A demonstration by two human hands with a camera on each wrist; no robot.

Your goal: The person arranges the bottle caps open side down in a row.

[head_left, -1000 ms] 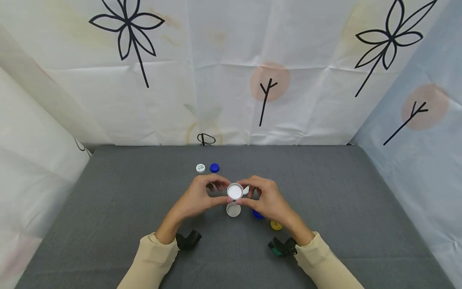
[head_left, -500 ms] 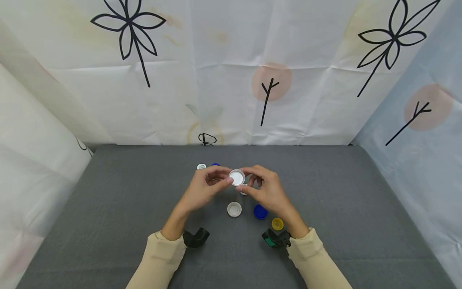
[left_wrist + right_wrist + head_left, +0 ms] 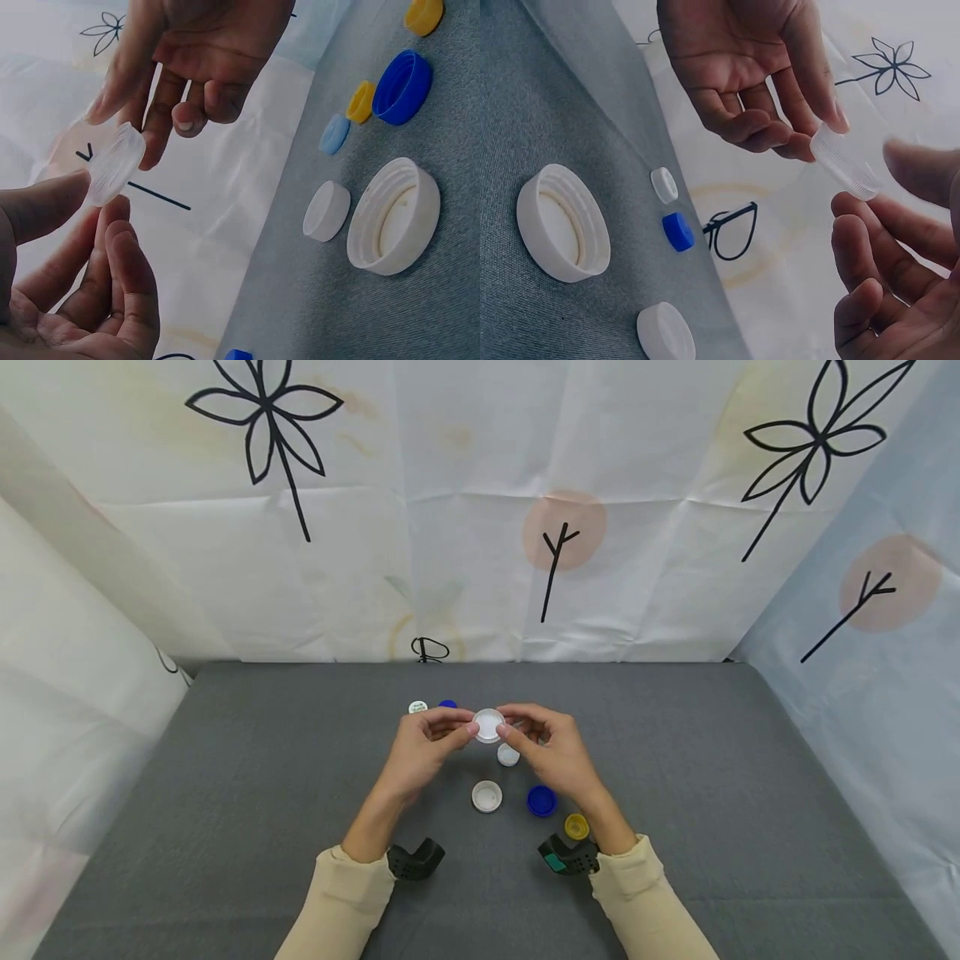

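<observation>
While the left hand point(image 3: 420, 750) pinches it, a translucent bottle cap point(image 3: 488, 726) is held aloft

It is beyond the wide white cap point(image 3: 487, 797). The loosely spread right hand point(image 3: 558, 750) touches its edge, thumb just clear.

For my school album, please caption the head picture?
Left hand pinches a pale cap beside the right hand, above a gray table.

No wording can be read. Dark marks, too small to make out, stand on the small round white plastic cap point(image 3: 417, 706) just beyond the fingers point(image 3: 452, 715) of the left hand point(image 3: 417, 752).
</observation>
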